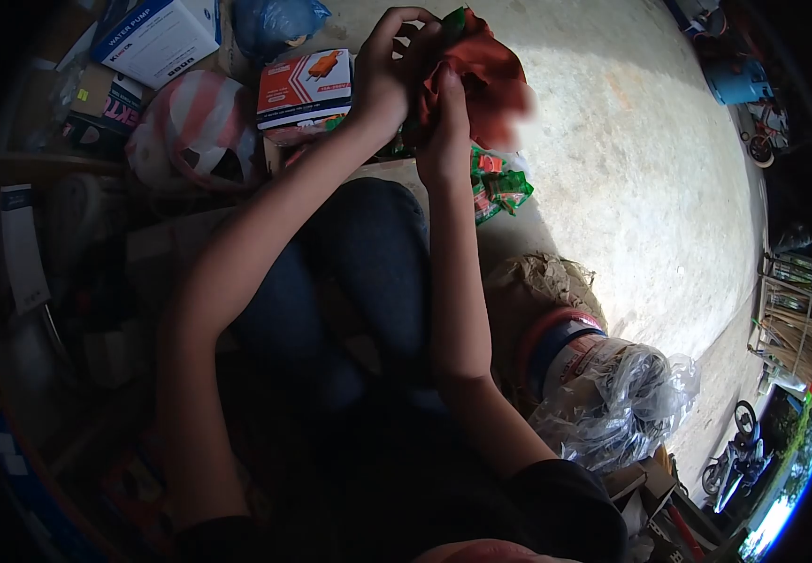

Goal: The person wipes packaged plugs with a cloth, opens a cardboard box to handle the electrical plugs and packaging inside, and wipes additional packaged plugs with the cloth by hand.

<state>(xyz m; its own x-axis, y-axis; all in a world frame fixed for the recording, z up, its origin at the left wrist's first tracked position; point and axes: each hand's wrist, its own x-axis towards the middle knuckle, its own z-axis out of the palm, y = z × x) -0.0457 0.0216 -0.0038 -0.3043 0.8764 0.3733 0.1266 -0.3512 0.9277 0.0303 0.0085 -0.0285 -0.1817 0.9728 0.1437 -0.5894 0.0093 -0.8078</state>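
Observation:
A crumpled red piece with a bit of green at its top, like a plastic wrapper or cloth [490, 70], is held up at the top middle. My left hand [397, 66] is at its left side, with curled fingers against its upper edge. From below, my right hand [445, 122] grips it, thumb pressed on its front. Some fingers of both hands are hidden behind it. Beneath the hands, green and red packets [500, 188] lie on the floor beside my knees.
Left of my hands are an orange and white box [305, 89], a striped plastic bag [195, 131], a water pump box [157, 38] and a blue bag [279, 28]. At right stand rolls in clear plastic [612, 394]; a motorbike [736, 455] is farther off.

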